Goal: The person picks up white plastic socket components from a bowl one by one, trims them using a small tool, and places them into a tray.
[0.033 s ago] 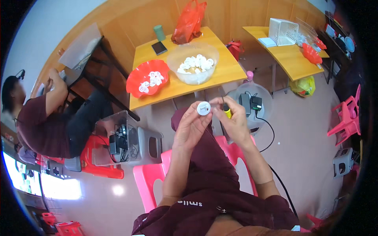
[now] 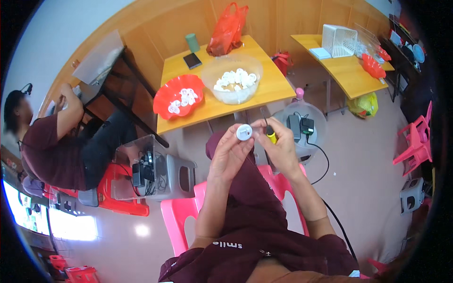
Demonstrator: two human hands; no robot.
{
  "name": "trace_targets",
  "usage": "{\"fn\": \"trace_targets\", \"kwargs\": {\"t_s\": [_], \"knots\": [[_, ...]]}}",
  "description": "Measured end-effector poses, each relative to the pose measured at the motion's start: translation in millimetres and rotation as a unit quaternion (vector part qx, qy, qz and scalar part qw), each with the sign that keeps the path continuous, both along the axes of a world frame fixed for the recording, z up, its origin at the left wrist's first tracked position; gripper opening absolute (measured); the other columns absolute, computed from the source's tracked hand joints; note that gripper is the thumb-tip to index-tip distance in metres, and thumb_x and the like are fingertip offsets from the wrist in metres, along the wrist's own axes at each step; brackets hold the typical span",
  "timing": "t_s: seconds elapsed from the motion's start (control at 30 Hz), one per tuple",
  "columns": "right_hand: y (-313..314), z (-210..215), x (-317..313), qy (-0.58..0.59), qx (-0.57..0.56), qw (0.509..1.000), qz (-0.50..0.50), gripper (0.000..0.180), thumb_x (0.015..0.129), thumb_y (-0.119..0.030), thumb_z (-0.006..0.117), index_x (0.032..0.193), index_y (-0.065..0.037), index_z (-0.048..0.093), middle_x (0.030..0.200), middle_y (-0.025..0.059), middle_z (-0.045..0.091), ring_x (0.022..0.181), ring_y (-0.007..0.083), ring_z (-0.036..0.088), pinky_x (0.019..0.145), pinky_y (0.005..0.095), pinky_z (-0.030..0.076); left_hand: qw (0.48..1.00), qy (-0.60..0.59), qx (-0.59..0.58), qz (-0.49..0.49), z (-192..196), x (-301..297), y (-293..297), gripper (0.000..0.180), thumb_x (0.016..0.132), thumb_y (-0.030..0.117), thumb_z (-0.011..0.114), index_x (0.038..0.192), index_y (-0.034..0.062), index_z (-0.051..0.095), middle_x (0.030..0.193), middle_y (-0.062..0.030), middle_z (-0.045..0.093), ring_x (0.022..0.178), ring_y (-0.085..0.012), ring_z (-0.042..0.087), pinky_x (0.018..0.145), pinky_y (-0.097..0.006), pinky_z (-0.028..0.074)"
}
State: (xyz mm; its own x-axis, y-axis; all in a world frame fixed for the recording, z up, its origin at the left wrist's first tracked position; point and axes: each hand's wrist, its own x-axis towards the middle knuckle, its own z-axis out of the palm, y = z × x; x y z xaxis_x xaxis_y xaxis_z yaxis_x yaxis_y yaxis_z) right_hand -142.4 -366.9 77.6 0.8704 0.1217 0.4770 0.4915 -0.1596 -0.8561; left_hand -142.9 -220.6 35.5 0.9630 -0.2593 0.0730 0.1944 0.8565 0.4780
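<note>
My left hand (image 2: 225,158) is closed, pinching a small round white plastic part (image 2: 244,132) by its rim. The part's face is turned up and shows a recess with a small dark spot. Close beside it, my right hand (image 2: 283,148) is closed around a slim yellow-and-black-handled tool (image 2: 270,134). A thin shaft sticks up from the handle, pointing away from me; the tool's exact kind is unclear. My right thumb and forefinger come close to the part's right edge, and whether they touch it I cannot tell.
On the yellow table (image 2: 281,92) ahead stand a red scalloped bowl (image 2: 163,96) and a clear bowl (image 2: 222,63), both with several white parts. Black power boxes (image 2: 293,127) lie on a round clear lid-like surface at right. A co-worker (image 2: 52,151) sits left.
The whole view has shifted very slightly. Both hands keep the same hold on the white part and the tool.
</note>
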Motion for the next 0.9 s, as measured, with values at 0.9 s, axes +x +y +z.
{"fn": "trace_targets", "kwargs": {"t_s": [0.9], "knots": [[-0.4, 7.4, -8.6, -0.089, -0.047, 0.994, 0.033, 0.024, 0.074, -0.001, 0.063, 0.098, 0.002, 0.061, 0.08, 0.0104, 0.053, 0.072, 0.0212, 0.055, 0.065, 0.0298, 0.043, 0.989, -0.07, 0.13, 0.015, 10.7, -21.5, 4.8, 0.032, 0.088, 0.013, 0.051, 0.115, -0.0038, 0.05, 0.105, -0.0135, 0.059, 0.091, -0.0188, 0.061, 0.081, -0.031, 0.052]]}}
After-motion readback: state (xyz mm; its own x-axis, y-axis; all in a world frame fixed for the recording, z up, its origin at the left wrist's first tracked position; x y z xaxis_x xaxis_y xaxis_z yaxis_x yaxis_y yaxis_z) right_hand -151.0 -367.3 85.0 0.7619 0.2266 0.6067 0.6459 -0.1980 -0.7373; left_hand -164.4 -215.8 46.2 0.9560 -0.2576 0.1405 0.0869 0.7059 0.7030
